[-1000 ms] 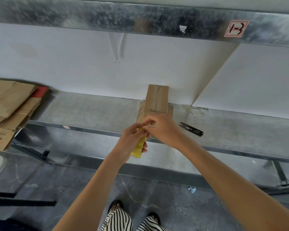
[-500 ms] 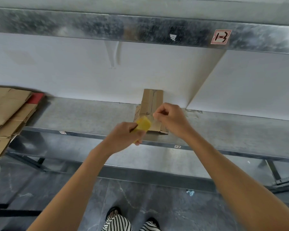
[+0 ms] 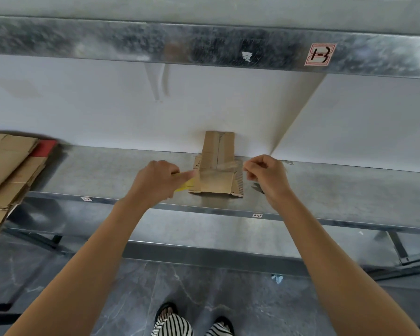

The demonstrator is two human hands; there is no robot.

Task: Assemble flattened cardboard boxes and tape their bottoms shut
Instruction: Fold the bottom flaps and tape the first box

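Observation:
A small brown cardboard box [image 3: 217, 151] stands on the metal shelf [image 3: 107, 170] against the white wall, its taped-seam face toward me and side flaps spread at the base. My left hand [image 3: 155, 178] grips a yellow tape dispenser [image 3: 186, 184], mostly hidden behind the fingers. My right hand [image 3: 264, 173] pinches the free end of a clear tape strip [image 3: 216, 169]. The strip stretches between both hands across the front of the box.
Flattened cardboard boxes [image 3: 5, 170] are stacked at the left end of the shelf, with something red [image 3: 44, 147] behind them. A dark tool [image 3: 257, 189] peeks out from behind my right hand. An upper shelf beam [image 3: 204, 44] runs overhead. My feet [image 3: 192, 323] stand on grey floor.
My hands have moved apart, the right one going right and the left one left, drawing a strip of clear tape out across the box. The camera view has shifted slightly.

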